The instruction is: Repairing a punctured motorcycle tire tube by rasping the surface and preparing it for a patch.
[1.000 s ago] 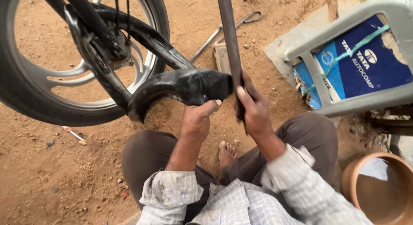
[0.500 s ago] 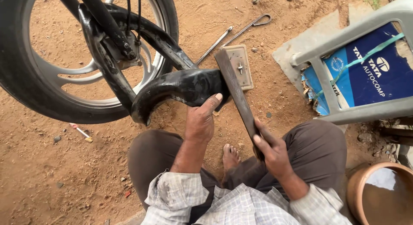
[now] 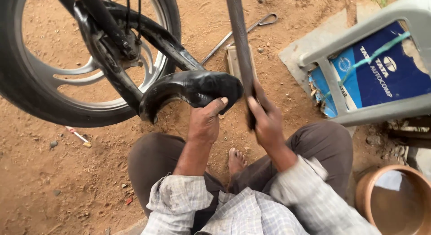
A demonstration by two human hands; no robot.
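Note:
I squat on bare earth beside a motorcycle wheel. My left hand grips a fold of black rubber inner tube that curves out from under the wheel. My right hand is closed around the lower end of a long flat metal bar, held nearly upright and rising past the top of the view. The bar stands just to the right of the tube fold, close to my left thumb. My bare foot shows between my knees.
A thin metal rod with a looped end and a small flat block lie on the dirt behind the bar. A grey plastic stool over a blue box stands at right. A terracotta bowl of water sits at lower right.
My right hand has swung the metal bar up from a low slant to nearly upright and moved in closer to the tube. My left hand keeps its grip on the tube.

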